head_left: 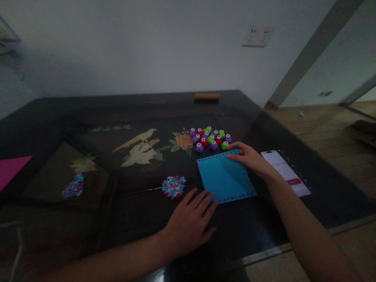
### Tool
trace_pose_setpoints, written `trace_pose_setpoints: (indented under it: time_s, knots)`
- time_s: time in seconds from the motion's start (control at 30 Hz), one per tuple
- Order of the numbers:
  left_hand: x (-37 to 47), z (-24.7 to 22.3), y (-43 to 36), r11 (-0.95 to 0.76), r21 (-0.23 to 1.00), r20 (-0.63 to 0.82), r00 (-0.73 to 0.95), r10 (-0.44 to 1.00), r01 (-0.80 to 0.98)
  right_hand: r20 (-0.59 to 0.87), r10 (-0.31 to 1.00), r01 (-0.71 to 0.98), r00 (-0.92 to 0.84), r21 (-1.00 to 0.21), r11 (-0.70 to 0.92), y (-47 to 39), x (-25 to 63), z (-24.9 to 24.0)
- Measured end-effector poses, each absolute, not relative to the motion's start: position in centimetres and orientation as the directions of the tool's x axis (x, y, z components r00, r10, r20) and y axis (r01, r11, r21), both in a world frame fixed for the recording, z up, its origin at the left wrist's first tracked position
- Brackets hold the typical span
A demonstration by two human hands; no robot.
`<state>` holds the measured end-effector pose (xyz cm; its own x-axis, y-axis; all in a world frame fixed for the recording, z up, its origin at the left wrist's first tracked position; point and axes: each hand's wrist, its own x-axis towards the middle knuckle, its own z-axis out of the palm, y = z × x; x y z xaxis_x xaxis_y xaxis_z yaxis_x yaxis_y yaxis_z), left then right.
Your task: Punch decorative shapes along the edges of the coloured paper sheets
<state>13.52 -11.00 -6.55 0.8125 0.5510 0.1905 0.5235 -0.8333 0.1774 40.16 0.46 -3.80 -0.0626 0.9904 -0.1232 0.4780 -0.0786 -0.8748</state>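
Observation:
A square blue sheet [224, 178] with small dark pink and red dots along its edges lies on the black table [134, 222]. At its lower left corner rests my left hand [191, 222], palm down with fingers spread. My right hand [248, 158] is over the sheet's upper right edge, its fingers apart, with fingertips near the top row of dots. Left of the sheet sits a pile of tiny pink, blue and white pieces [173, 186]. Just beyond the sheet stand several purple, red and green beads with eye-like tops [210, 138].
A phone [286, 172] lies right of the sheet. Another heap of small pieces [74, 185] and a pink sheet [5, 176] are at the left. A brown roll [207, 97] lies near the back edge, by the wall.

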Motion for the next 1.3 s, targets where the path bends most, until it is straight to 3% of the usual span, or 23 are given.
trace_pose_setpoints:
  time_s: [0.13,0.23,0.43,0.73,0.93,1.13,1.3]
  knots:
    - [13.5,-6.7,-11.0,-0.836,0.163,0.203,0.812,0.548,0.524,-0.306,0.944,0.215,-0.124,-0.937,-0.276,0.3,40.8,-3.4]
    - [13.6,-6.7,-11.0,-0.838,0.153,0.209,0.812,0.545,0.523,-0.412,0.864,0.170,-0.289,-0.910,-0.377,0.2,41.3,-3.3]
    - [13.6,-6.7,-11.0,-0.843,0.140,0.224,0.813,0.537,0.519,-0.492,0.782,0.277,-0.383,-0.869,-0.411,0.1,41.7,-3.2]
    - [13.5,-6.5,-10.9,-0.836,0.179,0.203,0.811,0.548,0.519,-0.449,0.835,0.466,-0.320,-0.841,-0.273,0.2,41.5,-3.6]
    - [13.8,-5.8,-10.4,-0.790,0.297,0.185,0.780,0.598,0.536,-0.400,0.871,0.516,-0.286,-0.830,-0.211,0.5,41.1,-3.9]
    - [13.1,-3.4,-9.4,-0.722,0.465,0.189,0.740,0.646,0.512,-0.420,0.857,0.349,-0.300,-0.884,-0.311,0.1,41.2,-3.2]
    - [11.4,-1.7,-5.9,-0.571,0.696,0.293,0.554,0.779,0.435,-0.363,0.902,0.219,-0.233,-0.923,-0.315,-0.1,41.1,-3.1]
